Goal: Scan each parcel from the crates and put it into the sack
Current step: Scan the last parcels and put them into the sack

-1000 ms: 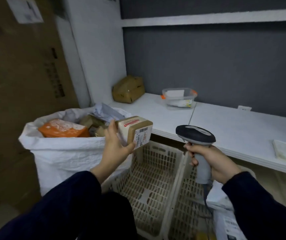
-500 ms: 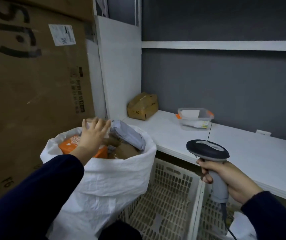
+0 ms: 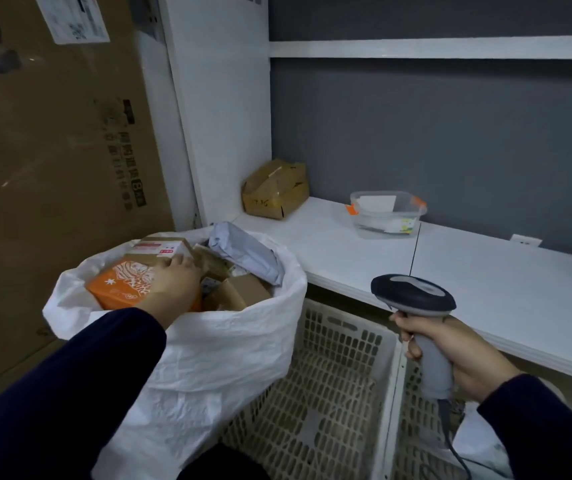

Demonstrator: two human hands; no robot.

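Observation:
A white woven sack (image 3: 208, 358) stands open at the left, filled with parcels: an orange box (image 3: 118, 285), a small brown box with a red label (image 3: 161, 247), a grey mailer bag (image 3: 243, 254) and brown cartons. My left hand (image 3: 173, 280) reaches into the sack mouth, fingers lying on the orange box and touching the small brown box. My right hand (image 3: 461, 355) grips the handle of a grey and black barcode scanner (image 3: 412, 296) above the crates. The left white lattice crate (image 3: 329, 393) shows a bare bottom. A white parcel (image 3: 478, 441) lies in the right crate (image 3: 412, 403).
A white shelf (image 3: 346, 258) runs behind the crates, carrying a crumpled cardboard box (image 3: 275, 190) and a clear plastic tub (image 3: 386, 216). A tall brown carton (image 3: 52, 150) walls off the left side. A grey wall stands behind the shelf.
The small brown box was in my left hand for scanning and now lies in the sack. My left hand has dropped from above the sack onto the parcels. The scanner hand stayed put.

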